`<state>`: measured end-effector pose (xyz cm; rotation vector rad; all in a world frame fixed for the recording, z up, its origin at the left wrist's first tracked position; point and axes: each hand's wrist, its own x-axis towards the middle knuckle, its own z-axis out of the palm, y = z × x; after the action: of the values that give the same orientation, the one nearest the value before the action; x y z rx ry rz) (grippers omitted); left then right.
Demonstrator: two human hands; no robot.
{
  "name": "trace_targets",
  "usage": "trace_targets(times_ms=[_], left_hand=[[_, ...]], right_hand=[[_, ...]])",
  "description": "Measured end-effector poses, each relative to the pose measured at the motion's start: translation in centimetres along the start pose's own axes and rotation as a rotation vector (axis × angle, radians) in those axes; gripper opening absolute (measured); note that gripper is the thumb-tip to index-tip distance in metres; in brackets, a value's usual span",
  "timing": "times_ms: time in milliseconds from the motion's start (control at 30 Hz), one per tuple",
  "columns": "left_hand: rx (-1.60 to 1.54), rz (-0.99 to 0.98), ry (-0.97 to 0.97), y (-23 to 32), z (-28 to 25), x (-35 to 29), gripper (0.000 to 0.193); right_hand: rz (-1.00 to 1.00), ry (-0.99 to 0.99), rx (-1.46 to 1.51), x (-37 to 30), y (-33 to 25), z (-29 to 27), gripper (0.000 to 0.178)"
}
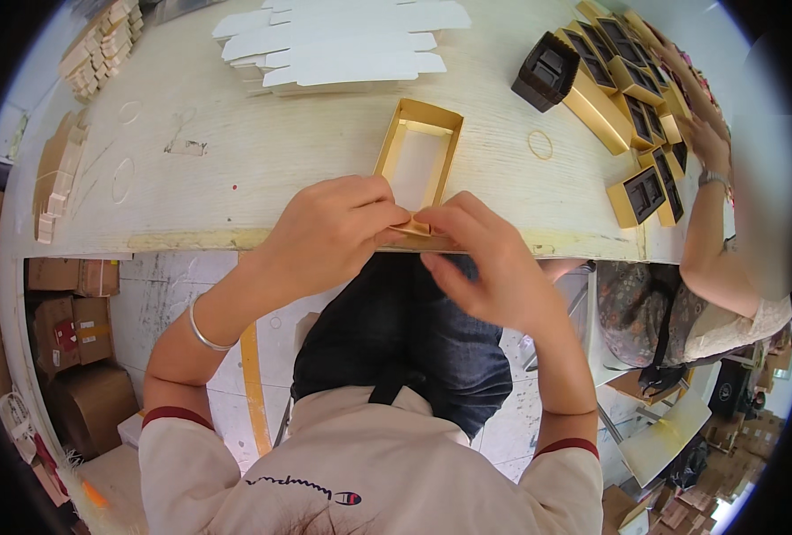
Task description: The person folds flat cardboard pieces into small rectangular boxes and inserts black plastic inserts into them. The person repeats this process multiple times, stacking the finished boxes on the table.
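Note:
A gold cardboard box (454, 147), open at the top with a pale inside, lies on the table right at its front edge. My left hand (338, 218) is closed on the near left corner of this box, thumb and fingers pinched at the end flap. From the other side my right hand (490, 254) bends its index finger onto the same near flap. Its thumb hangs lower, apart from the finger, in front of the table edge. The fingertips partly hide the flap.
A stack of flat white box blanks (342, 45) lies at the back. Gold boxes with black inserts (641, 192) and a stack of black trays (546, 71) stand at the right, beside another person's arm (713, 178). Folded cardboard pieces (57, 169) lie at the left.

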<state>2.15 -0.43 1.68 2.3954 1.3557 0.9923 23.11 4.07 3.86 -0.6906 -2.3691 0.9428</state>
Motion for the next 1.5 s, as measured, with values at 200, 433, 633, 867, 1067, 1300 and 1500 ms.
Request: trace_targets(times_ms=[200, 433, 633, 867, 1067, 1300, 1500], left_hand=[[0.059, -0.051, -0.071, 1.2, -0.1, 0.8, 0.008], [0.038, -0.204, -0.023, 2.2, -0.2, 0.0, 0.012], [-0.021, -0.293, -0.226, 1.7, -0.9, 0.6, 0.011], [0.044, -0.276, -0.393, 1.7, -2.1, 2.2, 0.018], [0.284, -0.160, -0.421, 2.3, -4.2, 2.1, 0.026], [0.217, 0.044, -0.238, -0.5, -4.3, 0.4, 0.048], [0.262, -0.202, 0.011, -0.6, -2.7, -0.6, 0.079]], right_hand=[[-0.009, 0.201, -0.313, -0.2, 0.1, 2.6, 0.013], [0.045, 0.127, -0.361, 0.0, 0.0, 2.3, 0.013], [0.062, 0.195, -0.267, 0.0, 0.3, 3.5, 0.014], [0.027, 0.156, -0.301, 0.1, 0.1, 3.3, 0.017], [0.079, 0.011, 0.251, -0.4, -1.8, 2.4, 0.046], [-0.115, 0.684, -0.570, 3.2, 6.2, -7.0, 0.028], [0.014, 0.283, -1.050, 7.5, 11.1, -11.0, 0.018]])
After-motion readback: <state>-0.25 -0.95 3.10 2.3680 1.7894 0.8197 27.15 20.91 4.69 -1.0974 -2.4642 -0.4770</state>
